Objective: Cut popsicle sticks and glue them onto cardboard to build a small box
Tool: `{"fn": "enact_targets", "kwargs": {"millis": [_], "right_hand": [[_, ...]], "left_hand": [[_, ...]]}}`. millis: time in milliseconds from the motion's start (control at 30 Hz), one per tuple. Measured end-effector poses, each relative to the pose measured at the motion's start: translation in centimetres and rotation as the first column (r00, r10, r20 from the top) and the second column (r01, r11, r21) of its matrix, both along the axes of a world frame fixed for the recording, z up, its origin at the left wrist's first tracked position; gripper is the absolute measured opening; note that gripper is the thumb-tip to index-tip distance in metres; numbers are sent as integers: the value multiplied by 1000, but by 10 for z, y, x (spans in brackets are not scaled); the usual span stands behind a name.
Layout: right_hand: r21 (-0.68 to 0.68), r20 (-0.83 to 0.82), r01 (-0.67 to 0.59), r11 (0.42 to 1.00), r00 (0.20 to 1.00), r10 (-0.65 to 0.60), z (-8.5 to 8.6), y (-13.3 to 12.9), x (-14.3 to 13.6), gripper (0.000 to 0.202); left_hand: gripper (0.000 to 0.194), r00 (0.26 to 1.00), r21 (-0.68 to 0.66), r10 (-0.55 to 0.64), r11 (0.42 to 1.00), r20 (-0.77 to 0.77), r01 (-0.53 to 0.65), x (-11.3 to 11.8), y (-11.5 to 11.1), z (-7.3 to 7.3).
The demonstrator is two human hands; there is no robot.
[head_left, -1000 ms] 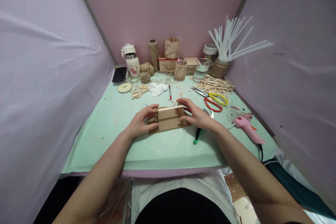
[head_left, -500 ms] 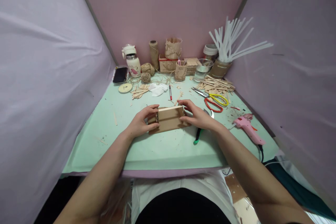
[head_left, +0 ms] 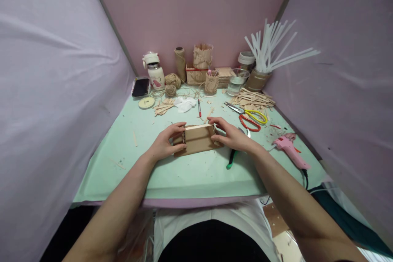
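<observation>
A brown cardboard piece with upright sides and a pale strip along its far edge rests on the green-covered table, between my hands. My left hand grips its left side, fingertips at the far corner and thumb nearer me. On the other side my right hand curls around the right upright, index finger on the far corner and thumb lower down. Partly under my right hand lies a tool with a green-and-black handle and a curved metal end; the rest of it is hidden.
Yellow-and-red-handled scissors and a pink glue gun lie on the right. Wooden sticks are heaped behind them. A red pen, white tissue, twine balls, a bottle and a water cup stand or lie farther back.
My right thumb has shifted slightly along the right side of the cardboard piece. My left hand and the cardboard stay where they were.
</observation>
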State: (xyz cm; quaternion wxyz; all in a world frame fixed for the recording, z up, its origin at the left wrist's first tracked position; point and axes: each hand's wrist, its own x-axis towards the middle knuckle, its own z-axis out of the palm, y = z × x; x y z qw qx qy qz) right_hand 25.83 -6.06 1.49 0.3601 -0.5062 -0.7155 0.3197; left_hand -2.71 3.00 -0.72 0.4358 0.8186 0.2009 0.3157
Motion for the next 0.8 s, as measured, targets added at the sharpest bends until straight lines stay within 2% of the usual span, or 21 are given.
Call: {"fn": "enact_targets", "kwargs": {"millis": [500, 800], "right_hand": [[8, -5, 20, 1000, 1000, -20, -1, 0, 0, 36], [-3, 12, 11, 1000, 1000, -10, 4, -1, -1, 36]], "left_hand": [[44, 1000, -4, 24, 1000, -13, -24, 1, -3, 3], [60, 999, -44, 40, 998, -3, -40, 2, -3, 3]]}}
